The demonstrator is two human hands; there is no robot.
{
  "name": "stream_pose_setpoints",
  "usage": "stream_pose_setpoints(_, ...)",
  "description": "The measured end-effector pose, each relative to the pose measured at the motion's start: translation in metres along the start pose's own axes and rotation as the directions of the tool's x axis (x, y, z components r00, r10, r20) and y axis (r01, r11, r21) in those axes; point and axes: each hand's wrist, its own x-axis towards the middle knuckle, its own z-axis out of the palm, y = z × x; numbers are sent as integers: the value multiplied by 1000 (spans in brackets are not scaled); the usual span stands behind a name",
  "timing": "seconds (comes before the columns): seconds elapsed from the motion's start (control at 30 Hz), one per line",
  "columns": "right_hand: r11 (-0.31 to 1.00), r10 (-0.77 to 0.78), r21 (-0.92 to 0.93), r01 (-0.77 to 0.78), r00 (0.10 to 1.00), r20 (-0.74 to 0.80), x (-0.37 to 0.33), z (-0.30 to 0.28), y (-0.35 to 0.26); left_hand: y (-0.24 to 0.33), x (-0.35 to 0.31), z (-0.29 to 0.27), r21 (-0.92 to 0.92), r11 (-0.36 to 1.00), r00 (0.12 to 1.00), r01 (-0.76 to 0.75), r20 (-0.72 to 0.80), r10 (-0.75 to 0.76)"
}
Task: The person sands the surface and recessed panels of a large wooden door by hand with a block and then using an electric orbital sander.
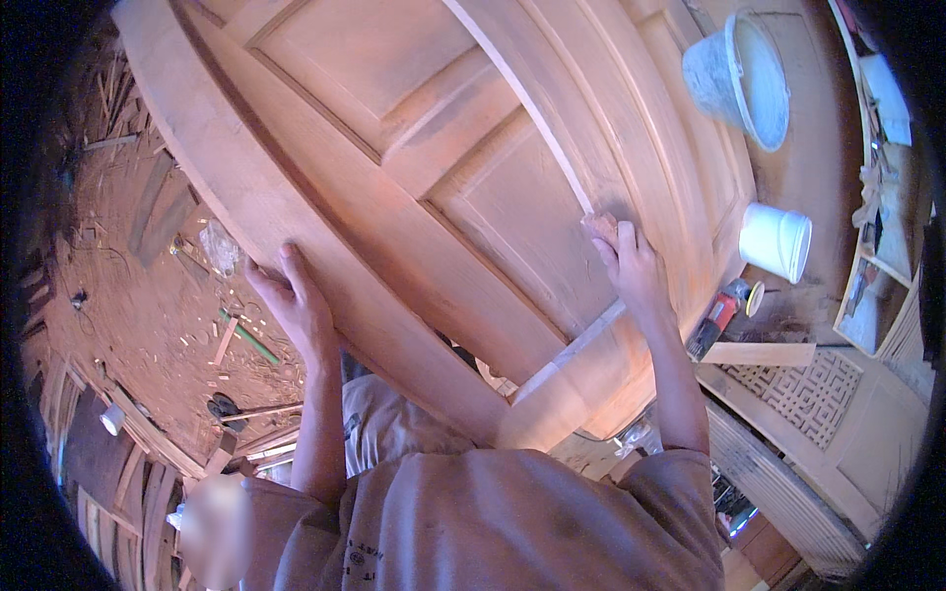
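Large reddish-brown panelled wooden door (434,187) lies flat, filling upper middle of view. Left hand (293,305) open, palm flat on door's near edge rail. Right hand (631,261) presses small sanding pad (598,225) with curled fingers against door's inner frame. Grey bucket (741,79) and white plastic bucket (776,241) stand right of door; red power tool (722,315) just below them.

doors: 1 (463,187) | buckets: 2 (741,79) | hands: 2 (296,300)

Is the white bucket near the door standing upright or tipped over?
Upright, it seems. The white bucket stands on the floor beside the wooden door, and its round open rim faces up.
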Motion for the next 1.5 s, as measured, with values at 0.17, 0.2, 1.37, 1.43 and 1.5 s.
stream_pose_setpoints(0.17, 976, -88, 192, 104, 992, -90, 79, 3, -32, 4, 0, 3, -31, 1000, 1000, 3, 17, -2)
stream_pose_setpoints(0.2, 973, -134, 169, 159, 979, -150, 102, 0, -40, 6, 0, 5, -85, 996, 999, 40, 22, -38)
stream_pose_setpoints(1.37, 952, 215, 265, -156, 954, -210, 12, -50, -40, 5, -23, 2, 112, 911, 902, -397, -137, 410)
stream_pose_setpoints(1.43, 898, 308, 401, -184, 912, -271, -8, -56, -86, 42, -74, 7, 113, 791, 799, -601, 64, 597)
stream_pose_setpoints(1.5, 785, 344, 595, -174, 920, -186, -32, -36, -121, 68, -126, 32, -55, 892, 825, -449, 357, 438)
